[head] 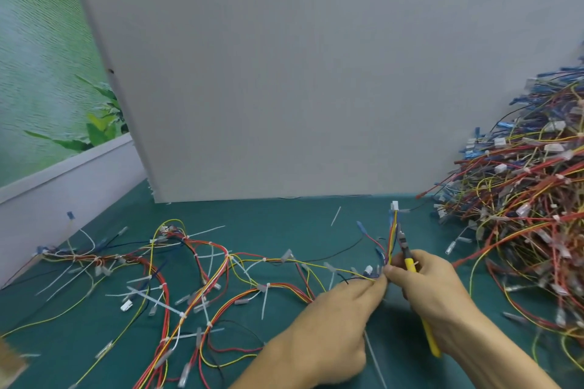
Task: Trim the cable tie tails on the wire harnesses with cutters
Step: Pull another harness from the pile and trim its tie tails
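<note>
Across the left and middle of the green-matted table (94,325) sprawls a wire harness (196,262) of thin red, yellow and blue leads. It bristles with flat, stiff, translucent white cable tie tails (264,300), not yet cut. Right of centre, near the front edge, the left hand (335,319) pinches a bundle of these leads between thumb and fingertips, and the bundle rises to a white plastic connector (395,206). Just beside it, the right hand (433,290) is curled round the yellow-handled cutters (410,265), whose steel nose lies along the upright wires. The nose is too blurred to tell whether it is parted. That close to the insulation, the blades could nick a lead instead of a tie. Against the right edge is a springy heap of harnesses (521,199), whose loops might snag the tool.
</note>
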Motion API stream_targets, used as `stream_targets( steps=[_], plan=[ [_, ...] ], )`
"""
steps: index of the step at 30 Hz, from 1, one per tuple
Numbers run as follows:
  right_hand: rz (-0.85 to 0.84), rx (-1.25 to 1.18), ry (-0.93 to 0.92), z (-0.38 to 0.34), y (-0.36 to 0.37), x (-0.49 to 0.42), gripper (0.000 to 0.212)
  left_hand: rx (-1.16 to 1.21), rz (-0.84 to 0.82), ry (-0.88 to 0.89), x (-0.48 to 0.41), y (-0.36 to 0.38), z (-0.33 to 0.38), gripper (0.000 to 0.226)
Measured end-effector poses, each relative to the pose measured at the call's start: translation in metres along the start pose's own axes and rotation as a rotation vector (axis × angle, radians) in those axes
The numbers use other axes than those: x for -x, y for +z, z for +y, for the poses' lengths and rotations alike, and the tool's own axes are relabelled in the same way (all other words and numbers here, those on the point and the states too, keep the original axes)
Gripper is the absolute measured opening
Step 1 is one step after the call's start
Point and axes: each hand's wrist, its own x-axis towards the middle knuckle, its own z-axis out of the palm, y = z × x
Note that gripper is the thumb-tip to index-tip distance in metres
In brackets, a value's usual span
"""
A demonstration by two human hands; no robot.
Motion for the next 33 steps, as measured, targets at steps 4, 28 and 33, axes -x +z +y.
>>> stream_targets(
  steps=[4, 28, 33],
  plan=[
    [-0.006, -0.03, -0.003, 0.002, 0.0, -0.002, 0.012, -0.057, 0.21, 0.008, 0.01, -0.006, -0.001, 0.06],
    [-0.032, -0.047, -0.004, 0.007, -0.003, -0.01, 0.008, -0.006, 0.353, -0.504, 0.046, -0.07, -0.093, 0.02],
    [-0.04, -0.039, -0.005, 0.006, -0.003, -0.008, 0.007, 0.118, 0.424, -0.499, 0.045, -0.07, -0.095, 0.021]
  ],
)
